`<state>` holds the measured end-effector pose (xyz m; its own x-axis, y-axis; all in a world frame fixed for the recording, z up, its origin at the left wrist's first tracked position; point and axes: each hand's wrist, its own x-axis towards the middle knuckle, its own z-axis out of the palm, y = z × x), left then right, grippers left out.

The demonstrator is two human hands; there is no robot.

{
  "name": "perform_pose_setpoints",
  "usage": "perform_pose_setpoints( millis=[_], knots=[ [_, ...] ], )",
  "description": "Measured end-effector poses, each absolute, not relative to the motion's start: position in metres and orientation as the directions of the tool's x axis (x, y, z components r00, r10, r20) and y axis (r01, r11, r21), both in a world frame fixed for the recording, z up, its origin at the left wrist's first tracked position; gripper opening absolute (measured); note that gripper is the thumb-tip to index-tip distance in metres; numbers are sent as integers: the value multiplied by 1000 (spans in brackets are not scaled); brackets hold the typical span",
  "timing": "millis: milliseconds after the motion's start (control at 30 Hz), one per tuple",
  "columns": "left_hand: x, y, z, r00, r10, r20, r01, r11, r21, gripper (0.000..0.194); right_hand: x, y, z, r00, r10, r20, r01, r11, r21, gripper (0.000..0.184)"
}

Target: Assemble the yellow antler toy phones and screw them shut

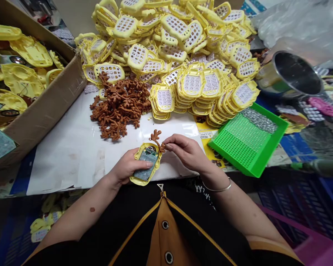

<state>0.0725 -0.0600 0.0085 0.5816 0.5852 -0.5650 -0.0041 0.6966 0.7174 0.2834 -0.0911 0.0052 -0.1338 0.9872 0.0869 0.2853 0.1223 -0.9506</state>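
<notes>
My left hand (127,165) grips a yellow plastic toy phone shell (140,181) by its left side, thumb lying across the grey-green circuit board (146,162) inside it. Some wires and a round part show at the shell's upper end. Between the thumb and fingers of my right hand (187,150) is a brown antler-shaped plastic piece (155,136), held at the shell's upper right corner. Whether the antler piece is seated in the shell I cannot tell. Just beyond my hands lies a heap of similar brown antler pieces (119,105).
Yellow shells with white keypads (192,83) stand in stacks, with a big loose pile (138,55) behind. At right are a green basket (238,147) of small metal screws and a metal pot (280,75). A cardboard box (55,96) of yellow shells borders the left.
</notes>
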Motion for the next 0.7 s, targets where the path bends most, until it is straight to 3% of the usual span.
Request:
perform_pose_setpoints(
  millis=[500, 700],
  knots=[
    [74, -56, 6, 594, 568, -570, -2, 710, 704, 38, 292, -89, 11, -325, 873, 363, 565, 487, -666, 12],
    [72, -52, 4, 608, 523, -597, -53, 777, 627, 39, 283, -94, -4, -401, 715, 572, 670, 655, -350, 15]
  ],
)
